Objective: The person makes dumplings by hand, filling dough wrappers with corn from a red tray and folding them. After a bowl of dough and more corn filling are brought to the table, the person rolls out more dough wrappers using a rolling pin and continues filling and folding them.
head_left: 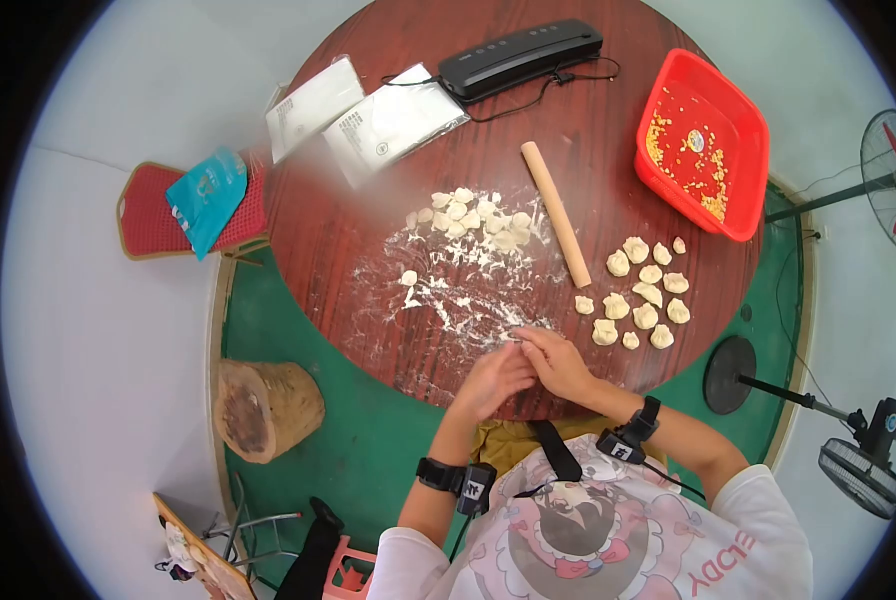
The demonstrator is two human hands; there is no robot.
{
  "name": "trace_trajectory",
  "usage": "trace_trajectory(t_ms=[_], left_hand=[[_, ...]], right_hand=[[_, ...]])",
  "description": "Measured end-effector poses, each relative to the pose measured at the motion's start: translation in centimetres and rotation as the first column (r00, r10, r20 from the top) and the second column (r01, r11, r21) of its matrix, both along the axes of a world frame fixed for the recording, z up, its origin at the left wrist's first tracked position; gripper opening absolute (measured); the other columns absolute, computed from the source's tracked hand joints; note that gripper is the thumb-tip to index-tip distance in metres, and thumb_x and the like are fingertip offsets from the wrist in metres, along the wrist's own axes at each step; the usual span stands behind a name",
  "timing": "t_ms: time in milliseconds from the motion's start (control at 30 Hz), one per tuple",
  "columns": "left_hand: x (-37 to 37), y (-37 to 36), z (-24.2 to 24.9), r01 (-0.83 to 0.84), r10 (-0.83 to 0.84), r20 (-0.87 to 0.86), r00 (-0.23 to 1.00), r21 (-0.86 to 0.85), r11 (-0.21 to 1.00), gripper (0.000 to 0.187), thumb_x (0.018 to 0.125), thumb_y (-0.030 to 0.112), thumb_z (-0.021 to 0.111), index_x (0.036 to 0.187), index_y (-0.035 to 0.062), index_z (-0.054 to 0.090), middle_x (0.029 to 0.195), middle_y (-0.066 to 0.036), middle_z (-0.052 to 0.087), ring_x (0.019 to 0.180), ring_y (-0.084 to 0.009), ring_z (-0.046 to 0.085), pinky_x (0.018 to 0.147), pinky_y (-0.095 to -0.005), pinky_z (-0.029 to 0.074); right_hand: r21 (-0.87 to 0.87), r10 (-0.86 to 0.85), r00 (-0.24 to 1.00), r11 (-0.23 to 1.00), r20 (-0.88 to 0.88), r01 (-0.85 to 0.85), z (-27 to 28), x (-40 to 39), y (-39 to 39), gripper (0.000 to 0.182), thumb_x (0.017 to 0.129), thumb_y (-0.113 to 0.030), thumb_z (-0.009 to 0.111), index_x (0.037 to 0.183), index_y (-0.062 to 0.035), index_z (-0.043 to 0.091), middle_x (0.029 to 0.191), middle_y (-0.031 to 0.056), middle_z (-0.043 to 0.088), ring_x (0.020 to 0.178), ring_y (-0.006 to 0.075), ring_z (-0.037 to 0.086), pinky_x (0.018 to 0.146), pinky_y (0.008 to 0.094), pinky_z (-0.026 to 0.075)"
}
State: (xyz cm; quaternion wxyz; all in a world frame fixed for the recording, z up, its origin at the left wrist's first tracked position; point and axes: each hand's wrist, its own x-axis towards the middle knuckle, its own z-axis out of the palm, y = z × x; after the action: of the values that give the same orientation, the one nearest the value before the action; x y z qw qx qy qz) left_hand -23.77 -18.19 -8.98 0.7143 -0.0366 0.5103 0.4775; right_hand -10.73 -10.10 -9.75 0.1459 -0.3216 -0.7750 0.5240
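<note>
My left hand (495,381) and my right hand (560,366) meet just above the near edge of the round table. Fingers of both are curled in against each other; anything between them is hidden. Beyond them, white flour (458,314) is scattered over the wood, with one small dough piece (409,278) lying apart on the left. A heap of flattened dough pieces (483,215) sits farther back. To the right lies a wooden rolling pin (556,213). Several folded dumplings (648,293) stand in loose rows right of the pin.
A red plastic basin (753,130) holding yellow bits stands at the back right. A black vacuum sealer (520,57) with its cord and white packets (393,120) lie at the back. Around the table (608,130) are a red chair (148,215), a log stump (268,410) and fans (863,460).
</note>
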Motion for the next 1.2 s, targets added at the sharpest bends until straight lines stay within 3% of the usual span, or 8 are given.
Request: trace_trajectory(t_ms=[67, 200, 267, 400, 600, 667, 933, 1200], left_hand=[[1.3, -0.5, 0.0, -0.169, 0.144, 0.294, 0.945, 0.062, 0.984, 0.029, 0.092, 0.025, 0.041, 0.104, 0.0004, 0.05, 0.096, -0.012, 0.059, 0.09, -0.0201, 0.057, 0.076, -0.0326, 0.048], [1.6, -0.9, -0.6, -0.153, 0.138, 0.158, 0.978, 0.091, 0.984, 0.026, 0.092, 0.025, 0.041, 0.099, 0.0031, 0.052, 0.093, -0.011, 0.059, 0.086, -0.0192, 0.058, 0.072, -0.0311, 0.047], [1.6, -1.0, -0.5, -0.123, 0.12, 0.046, 0.992, 0.068, 0.99, 0.025, 0.092, 0.026, 0.042, 0.097, 0.0036, 0.052, 0.088, -0.008, 0.059, 0.08, -0.0166, 0.058, 0.066, -0.0291, 0.046], [1.7, -1.1, 0.3, -0.179, 0.172, 0.099, 0.98, 0.063, 0.982, 0.023, 0.092, 0.025, 0.044, 0.094, 0.0043, 0.053, 0.081, -0.004, 0.058, 0.071, -0.0131, 0.056, 0.06, -0.0269, 0.044], [1.2, -2.2, -1.2, -0.209, 0.197, 0.104, 0.975, 0.12, 0.971, 0.024, 0.091, 0.025, 0.045, 0.089, 0.0038, 0.054, 0.069, 0.0, 0.051, 0.059, -0.0103, 0.048, 0.055, -0.0253, 0.041], [1.1, -2.4, -0.8, -0.248, 0.249, -0.013, 0.968, 0.056, 0.967, 0.022, 0.091, 0.023, 0.047, 0.09, 0.0025, 0.055, 0.068, -0.001, 0.051, 0.059, -0.0103, 0.048, 0.054, -0.0251, 0.041], [1.0, -3.8, -0.7, -0.336, 0.337, -0.161, 0.928, 0.034, 0.941, 0.016, 0.089, 0.016, 0.049, 0.096, 0.0023, 0.054, 0.065, 0.0, 0.047, 0.057, -0.0102, 0.046, 0.051, -0.0253, 0.04], [1.2, -6.2, -1.9, -0.468, 0.468, -0.123, 0.875, 0.032, 0.883, 0.016, 0.088, 0.011, 0.049, 0.099, 0.0, 0.052, 0.065, -0.001, 0.049, 0.056, -0.0092, 0.048, 0.048, -0.0237, 0.04]], right_hand=[[0.061, 0.03, 0.999, 0.998, 0.043, -0.032, -0.1, -0.1, -0.4, 0.031, 0.089, -0.014, 0.04, 0.115, 0.0, 0.051, 0.118, 0.0204, 0.049, 0.117, 0.0335, 0.04, 0.096, 0.0386, 0.033], [0.358, 0.031, 0.999, 0.933, 0.036, -0.042, 0.0, 0.2, -0.1, 0.031, 0.089, -0.016, 0.041, 0.112, 0.0021, 0.052, 0.111, 0.0209, 0.054, 0.109, 0.0321, 0.049, 0.09, 0.0372, 0.039], [-0.165, 0.129, 0.991, 0.979, 0.042, -0.121, 0.8, 0.3, 0.1, 0.027, 0.088, -0.019, 0.041, 0.105, -0.0017, 0.053, 0.092, 0.0217, 0.059, 0.084, 0.0348, 0.058, 0.073, 0.0398, 0.045], [0.005, 0.126, 0.99, 0.992, -0.059, -0.126, 2.1, 0.3, 0.1, 0.025, 0.088, -0.023, 0.042, 0.096, -0.0028, 0.055, 0.078, 0.0189, 0.059, 0.071, 0.0348, 0.058, 0.063, 0.0406, 0.045], [-0.161, 0.066, 0.989, 0.983, -0.129, -0.087, 1.7, 0.9, 0.6, 0.025, 0.084, -0.025, 0.048, 0.091, -0.0037, 0.058, 0.071, 0.0175, 0.06, 0.068, 0.0346, 0.058, 0.062, 0.0395, 0.046], [0.0, 0.031, 0.97, 0.999, 0.241, -0.032, 2.0, 0.9, 2.0, 0.022, 0.082, -0.021, 0.049, 0.091, -0.0032, 0.059, 0.077, 0.0167, 0.061, 0.071, 0.0328, 0.059, 0.064, 0.0391, 0.046], [0.653, -0.416, 0.877, 0.737, 0.239, 0.172, -1.6, -1.2, 9.4, 0.03, 0.073, -0.018, 0.059, 0.098, -0.0042, 0.05, 0.094, 0.0157, 0.053, 0.084, 0.0345, 0.055, 0.068, 0.0429, 0.046], [0.323, -0.382, 0.726, 0.918, 0.572, 0.228, -3.4, -3.0, 13.8, 0.041, 0.07, -0.025, 0.06, 0.098, 0.0023, 0.046, 0.085, 0.0218, 0.06, 0.076, 0.0368, 0.06, 0.066, 0.043, 0.048]])
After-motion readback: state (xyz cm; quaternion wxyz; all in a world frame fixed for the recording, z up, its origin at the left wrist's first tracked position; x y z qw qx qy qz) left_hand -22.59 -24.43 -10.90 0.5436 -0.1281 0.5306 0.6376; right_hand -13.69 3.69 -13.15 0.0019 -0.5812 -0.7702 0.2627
